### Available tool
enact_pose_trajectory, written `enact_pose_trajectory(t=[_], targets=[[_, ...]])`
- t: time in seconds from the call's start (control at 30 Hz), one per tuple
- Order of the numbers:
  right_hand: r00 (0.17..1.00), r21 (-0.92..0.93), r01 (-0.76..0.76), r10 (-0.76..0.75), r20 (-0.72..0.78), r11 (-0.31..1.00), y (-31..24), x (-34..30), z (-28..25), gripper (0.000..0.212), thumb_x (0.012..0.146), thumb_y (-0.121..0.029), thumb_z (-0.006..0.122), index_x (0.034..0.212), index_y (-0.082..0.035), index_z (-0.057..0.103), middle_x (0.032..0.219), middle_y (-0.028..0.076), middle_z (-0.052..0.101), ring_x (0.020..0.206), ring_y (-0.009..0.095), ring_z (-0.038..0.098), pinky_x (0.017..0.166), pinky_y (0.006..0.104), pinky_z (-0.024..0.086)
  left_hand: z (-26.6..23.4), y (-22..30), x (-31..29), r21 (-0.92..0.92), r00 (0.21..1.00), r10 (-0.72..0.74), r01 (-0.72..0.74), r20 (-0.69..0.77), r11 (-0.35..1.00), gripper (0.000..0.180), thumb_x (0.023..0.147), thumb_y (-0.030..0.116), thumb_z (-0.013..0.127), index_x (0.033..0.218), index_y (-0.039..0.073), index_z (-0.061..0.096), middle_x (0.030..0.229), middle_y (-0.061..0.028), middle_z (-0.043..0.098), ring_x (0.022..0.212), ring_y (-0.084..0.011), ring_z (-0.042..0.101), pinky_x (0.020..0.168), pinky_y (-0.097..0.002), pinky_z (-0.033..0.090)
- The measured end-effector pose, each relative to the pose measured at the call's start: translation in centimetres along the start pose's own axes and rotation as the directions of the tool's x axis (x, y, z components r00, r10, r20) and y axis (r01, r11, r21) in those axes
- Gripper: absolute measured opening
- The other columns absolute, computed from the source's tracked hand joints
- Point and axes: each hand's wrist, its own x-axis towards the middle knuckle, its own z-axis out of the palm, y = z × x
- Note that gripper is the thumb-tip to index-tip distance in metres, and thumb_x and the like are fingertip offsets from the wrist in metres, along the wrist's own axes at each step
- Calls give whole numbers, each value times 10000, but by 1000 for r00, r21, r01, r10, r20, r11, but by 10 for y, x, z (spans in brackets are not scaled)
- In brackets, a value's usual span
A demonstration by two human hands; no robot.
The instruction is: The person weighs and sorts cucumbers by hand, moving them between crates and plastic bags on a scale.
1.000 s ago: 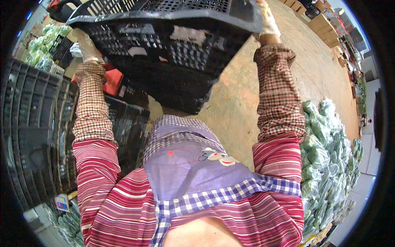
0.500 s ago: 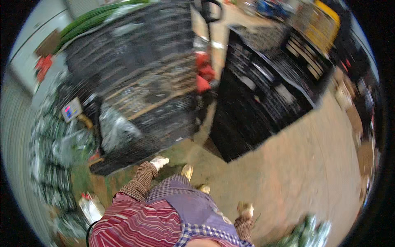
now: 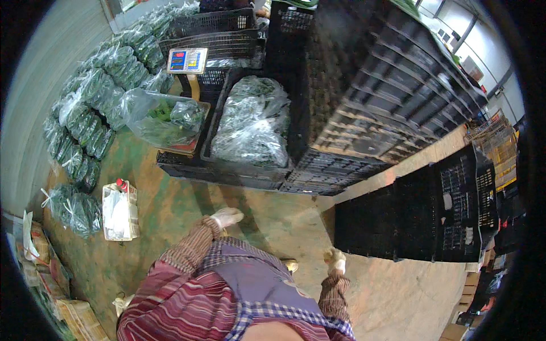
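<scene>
My left hand [image 3: 227,217] is in a pale glove, held out in front of my apron with its fingers loosely extended and nothing in them. Lower to the right hangs my right hand [image 3: 335,260], also gloved, its fingers loosely bent and apart, with nothing visible in them. Beyond the left hand stands a black plastic crate [image 3: 244,172] holding clear bags of greens [image 3: 253,122]. A digital scale [image 3: 186,60] stands beside it, with a clear bag of green vegetables [image 3: 162,116] on its platform. Neither hand touches these things.
Bagged greens [image 3: 91,136] are piled along the left wall. A white basket [image 3: 128,227] with a red-topped item sits on the floor. Tall stacked black crates [image 3: 392,85] rise at the centre right, and another black crate stack [image 3: 398,219] stands near my right hand.
My view has swung left, bringing the scale, the bagged greens and the white basket further into the picture. Both hands remain empty; the right has come up nearer the crate stack in view.
</scene>
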Motion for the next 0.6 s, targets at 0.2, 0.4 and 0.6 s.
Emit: enact_pose_trajectory(t=[0.2,0.4,0.6], targets=[[907,-43,177,-146,395,983,-160,11,182,181,849,-241,514,915,-93,595,798,63,598,673,179,553,558,332,459,-75,-114,-79,70,905,-413,421,-107,904,494,778,337,552,1159,24,529,1174,-207,535,1077,-336,507,904,-392,406],[667,-503,736,-358,653,454,-326,84,285,276,860,-288,490,980,-54,572,800,121,603,695,233,564,614,364,467,-174,-79,-74,-441,815,-435,252,-384,861,449,818,342,489,1042,-35,586,1043,-196,607,985,-312,566,856,-352,422],[708,-578,706,-424,565,408,-415,200,314,233,846,-237,471,928,-39,562,841,205,607,781,352,592,708,436,461,-214,-63,2,-625,888,-292,7,-356,781,453,868,360,528,1132,-6,563,1081,-102,592,970,-194,546,838,-298,427]])
